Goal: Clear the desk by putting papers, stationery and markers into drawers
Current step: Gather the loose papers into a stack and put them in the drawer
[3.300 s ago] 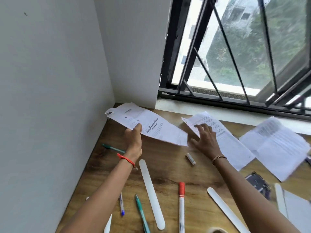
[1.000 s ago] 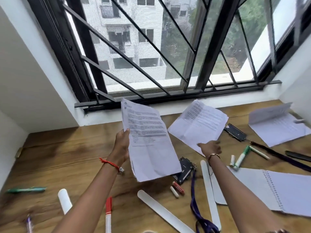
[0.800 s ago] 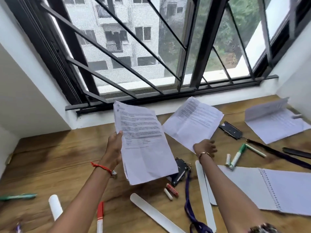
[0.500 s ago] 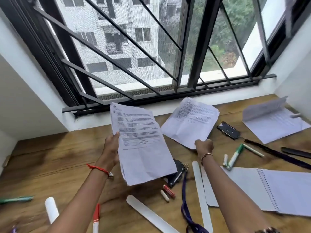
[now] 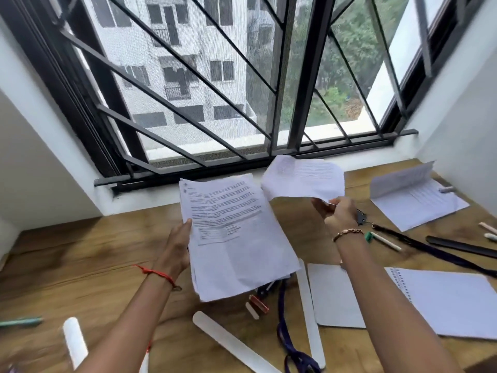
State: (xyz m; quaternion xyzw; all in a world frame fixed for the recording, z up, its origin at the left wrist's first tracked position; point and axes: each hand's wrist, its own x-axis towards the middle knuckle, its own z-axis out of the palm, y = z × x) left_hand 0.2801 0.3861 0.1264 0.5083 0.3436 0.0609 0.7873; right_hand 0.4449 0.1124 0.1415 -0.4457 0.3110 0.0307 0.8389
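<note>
My left hand [image 5: 176,246] grips a stack of printed papers [image 5: 234,235] by its left edge, held up above the wooden desk [image 5: 80,254]. My right hand [image 5: 336,214] pinches the near edge of another printed sheet [image 5: 304,177] and holds it lifted off the desk, just right of the stack. A folded sheet [image 5: 414,195] lies at the far right. An open spiral notebook [image 5: 435,297] lies at the right front. A green-capped marker [image 5: 382,239] lies beside my right wrist.
White flat rulers [image 5: 231,343] [image 5: 309,313], a purple lanyard [image 5: 293,354], a small red cap [image 5: 259,304], a black ruler [image 5: 462,246] and a teal pen [image 5: 20,322] lie on the desk. A barred window [image 5: 215,90] runs along the back; white walls close both sides.
My right hand took hold of the sheet lying by the window and lifted it off the desk. My left hand kept holding the stack, shifting slightly right.
</note>
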